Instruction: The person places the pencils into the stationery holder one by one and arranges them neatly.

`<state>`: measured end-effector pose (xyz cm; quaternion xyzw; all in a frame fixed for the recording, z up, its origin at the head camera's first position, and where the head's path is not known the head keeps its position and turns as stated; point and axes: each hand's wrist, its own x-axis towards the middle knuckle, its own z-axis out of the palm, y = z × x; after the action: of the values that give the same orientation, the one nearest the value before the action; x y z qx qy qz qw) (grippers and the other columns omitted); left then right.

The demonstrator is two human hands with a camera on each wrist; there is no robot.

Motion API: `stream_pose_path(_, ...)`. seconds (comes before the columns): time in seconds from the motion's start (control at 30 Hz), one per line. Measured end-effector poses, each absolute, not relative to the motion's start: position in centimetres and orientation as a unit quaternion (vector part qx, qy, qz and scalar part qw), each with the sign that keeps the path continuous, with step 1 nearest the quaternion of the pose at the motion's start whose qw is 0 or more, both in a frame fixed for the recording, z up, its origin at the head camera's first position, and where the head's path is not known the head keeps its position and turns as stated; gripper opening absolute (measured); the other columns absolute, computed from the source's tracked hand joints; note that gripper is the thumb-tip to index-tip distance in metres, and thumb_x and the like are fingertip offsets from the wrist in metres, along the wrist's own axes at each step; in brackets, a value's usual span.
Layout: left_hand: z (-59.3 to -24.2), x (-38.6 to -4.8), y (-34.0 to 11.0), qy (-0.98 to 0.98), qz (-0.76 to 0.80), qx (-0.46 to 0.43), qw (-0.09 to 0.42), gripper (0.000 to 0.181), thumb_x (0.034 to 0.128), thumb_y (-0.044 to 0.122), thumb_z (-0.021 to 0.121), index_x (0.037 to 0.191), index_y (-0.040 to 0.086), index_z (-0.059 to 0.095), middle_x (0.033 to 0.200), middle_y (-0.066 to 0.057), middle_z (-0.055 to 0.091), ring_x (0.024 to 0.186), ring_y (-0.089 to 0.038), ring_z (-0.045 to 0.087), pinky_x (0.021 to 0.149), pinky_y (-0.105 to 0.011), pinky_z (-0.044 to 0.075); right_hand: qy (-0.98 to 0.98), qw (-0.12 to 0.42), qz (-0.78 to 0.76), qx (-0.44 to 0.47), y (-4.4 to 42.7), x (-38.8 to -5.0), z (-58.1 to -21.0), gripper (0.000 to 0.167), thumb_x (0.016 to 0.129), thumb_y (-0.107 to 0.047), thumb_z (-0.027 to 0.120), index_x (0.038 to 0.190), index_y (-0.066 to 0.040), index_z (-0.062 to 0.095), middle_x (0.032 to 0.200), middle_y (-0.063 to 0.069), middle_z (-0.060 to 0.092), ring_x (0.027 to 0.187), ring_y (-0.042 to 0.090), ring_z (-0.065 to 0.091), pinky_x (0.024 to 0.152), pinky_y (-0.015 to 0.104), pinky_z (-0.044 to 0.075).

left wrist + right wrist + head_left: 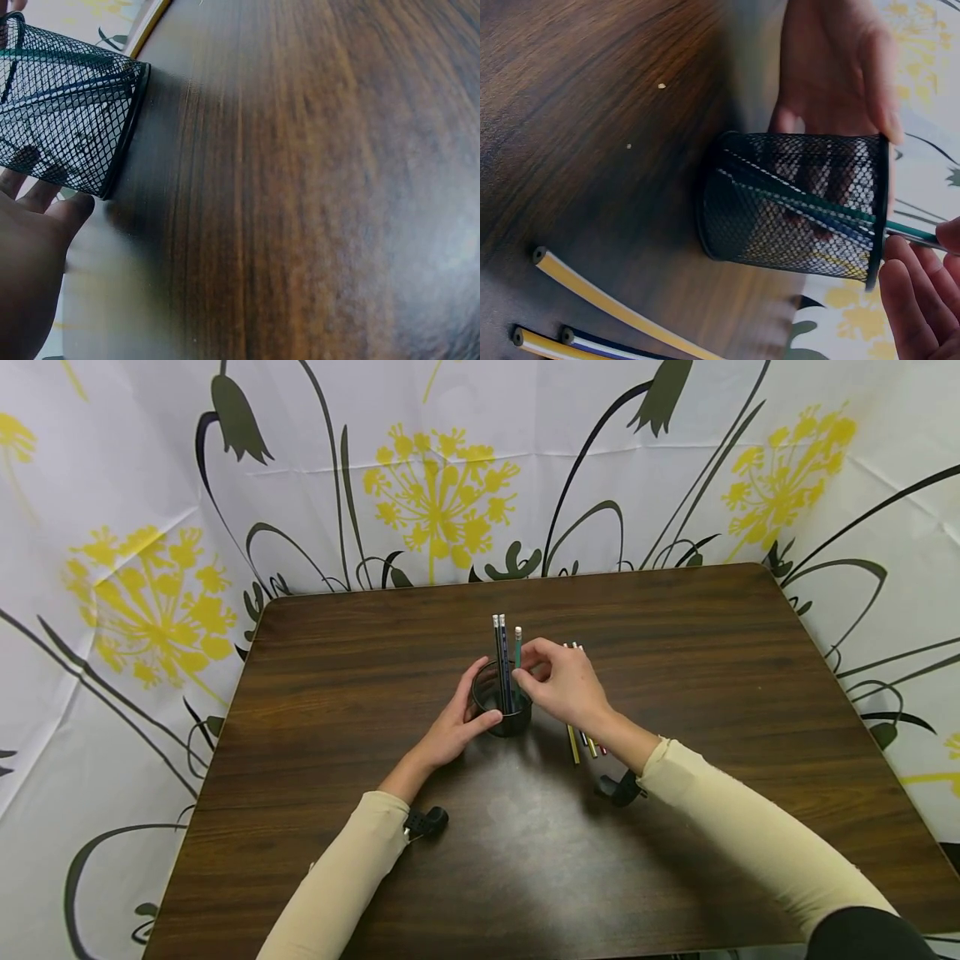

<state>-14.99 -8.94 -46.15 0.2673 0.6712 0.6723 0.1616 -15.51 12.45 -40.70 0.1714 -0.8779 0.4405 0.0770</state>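
Observation:
A black wire-mesh pencil cup stands upright on the table. My left hand holds its left side, thumb near the rim and fingers round the far side; the left wrist view shows fingers against the mesh. Two dark pencils with white erasers lean inside the cup. With thumb and fingertips, my right hand pinches a green pencil at the rim; its lower part is inside the cup, seen through the mesh in the right wrist view.
Several loose pencils lie on the table to the right of the cup, partly under my right hand and forearm; yellow ones show in the right wrist view. The brown wooden table meets a flower-patterned cloth at the back.

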Motion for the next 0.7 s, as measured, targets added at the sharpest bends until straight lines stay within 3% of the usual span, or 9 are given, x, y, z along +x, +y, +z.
stream_pose_path(0.4, -46.1, -15.0, -8.9, 0.67, 0.672, 0.269, 0.165, 0.076, 0.0971, -0.006, 0.052, 0.156, 0.009, 0.007, 0.154, -0.027, 0.02, 0.14, -0.045, 0.026, 0.106, -0.064, 0.027, -0.899, 0.068, 0.407, 0.147, 11.9, -16.0, -41.3, 0.017, 0.086, -0.016, 0.075, 0.099, -0.007, 0.069, 0.086, 0.002, 0.072, 0.073, 0.017, 0.068, 0.069, 0.035, 0.054)
stream_pose_path(0.7, -46.0, -15.0, -9.0, 0.68, 0.663, 0.263, 0.17, 0.076, 0.0977, -0.004, 0.053, 0.157, 0.011, 0.007, 0.155, -0.024, 0.022, 0.139, -0.042, 0.03, 0.105, -0.056, 0.035, -0.901, 0.051, 0.413, 0.12, 11.5, -16.7, -41.2, 0.017, 0.089, -0.018, 0.074, 0.101, -0.008, 0.068, 0.082, -0.001, 0.071, 0.065, 0.007, 0.066, 0.061, 0.031, 0.053)
